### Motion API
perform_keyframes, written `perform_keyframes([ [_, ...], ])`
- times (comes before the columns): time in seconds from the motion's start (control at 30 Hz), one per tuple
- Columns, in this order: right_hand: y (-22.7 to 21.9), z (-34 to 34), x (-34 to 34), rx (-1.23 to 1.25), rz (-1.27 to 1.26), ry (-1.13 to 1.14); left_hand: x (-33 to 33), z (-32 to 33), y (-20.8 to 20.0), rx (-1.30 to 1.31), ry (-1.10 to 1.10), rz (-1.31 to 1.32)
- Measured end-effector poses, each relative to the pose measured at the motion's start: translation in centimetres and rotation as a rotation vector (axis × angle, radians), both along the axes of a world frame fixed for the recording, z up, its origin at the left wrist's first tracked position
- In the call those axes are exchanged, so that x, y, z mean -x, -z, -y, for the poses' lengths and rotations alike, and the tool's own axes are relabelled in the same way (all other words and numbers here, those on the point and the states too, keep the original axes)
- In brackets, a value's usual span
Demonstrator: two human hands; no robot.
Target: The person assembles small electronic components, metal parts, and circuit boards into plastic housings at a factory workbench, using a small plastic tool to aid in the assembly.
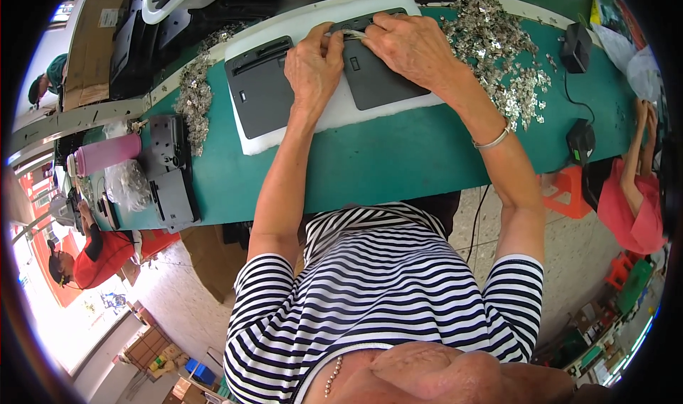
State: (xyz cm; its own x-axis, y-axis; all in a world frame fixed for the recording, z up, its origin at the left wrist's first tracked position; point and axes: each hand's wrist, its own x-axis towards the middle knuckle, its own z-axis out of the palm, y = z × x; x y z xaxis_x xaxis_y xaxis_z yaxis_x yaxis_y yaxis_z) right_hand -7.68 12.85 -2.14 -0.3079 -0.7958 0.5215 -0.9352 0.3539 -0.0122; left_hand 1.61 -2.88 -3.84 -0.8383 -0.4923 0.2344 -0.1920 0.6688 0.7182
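Two flat dark grey plastic panels, a left one (263, 101) and a right one (384, 84), lie side by side on a white foam sheet (329, 121). Both my hands are at the far end of the right panel. My left hand (314, 66) has thumb and forefinger bent together at that panel's far left corner. My right hand (409, 44) is closed with fingers curled over the far edge. Between the fingertips shows a small pale, thin piece (352, 34), too small to name. My palms hide part of both panels.
Loose small metal clips (491, 41) are heaped right of the foam; more clips (194, 108) lie left on the green table (341, 169). A pink bottle (110, 153) and stacked dark panels (171, 183) stand farther left. A black adapter (575, 48) and other people are nearby.
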Motion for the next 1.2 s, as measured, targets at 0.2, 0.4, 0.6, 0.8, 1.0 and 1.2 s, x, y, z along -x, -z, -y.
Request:
perform_keyframes([
  [0.2,-0.6,0.4,-0.3,-0.185,-0.115,0.029,-0.1,0.2,-0.1,-0.018,0.021,0.024],
  [0.4,-2.5,1.7,-1.3,-0.357,-0.21,0.014,-0.2,0.3,0.5,-0.025,0.06,-0.008],
  [0.6,-3.8,3.1,-1.9,-0.526,-0.367,0.007,0.2,0.3,1.3,0.005,0.067,-0.089],
  [0.8,-4.8,3.9,-2.3,-0.529,-0.335,-0.055,0.5,0.2,0.9,0.037,0.094,-0.109],
  [1.0,-3.2,3.4,-3.2,-0.462,-0.319,0.071,-0.6,0.2,0.3,0.034,0.169,0.068],
  [1.2,-2.0,1.9,-3.5,-0.254,-0.166,0.162,-0.7,-0.3,-0.8,0.089,0.192,0.112],
])
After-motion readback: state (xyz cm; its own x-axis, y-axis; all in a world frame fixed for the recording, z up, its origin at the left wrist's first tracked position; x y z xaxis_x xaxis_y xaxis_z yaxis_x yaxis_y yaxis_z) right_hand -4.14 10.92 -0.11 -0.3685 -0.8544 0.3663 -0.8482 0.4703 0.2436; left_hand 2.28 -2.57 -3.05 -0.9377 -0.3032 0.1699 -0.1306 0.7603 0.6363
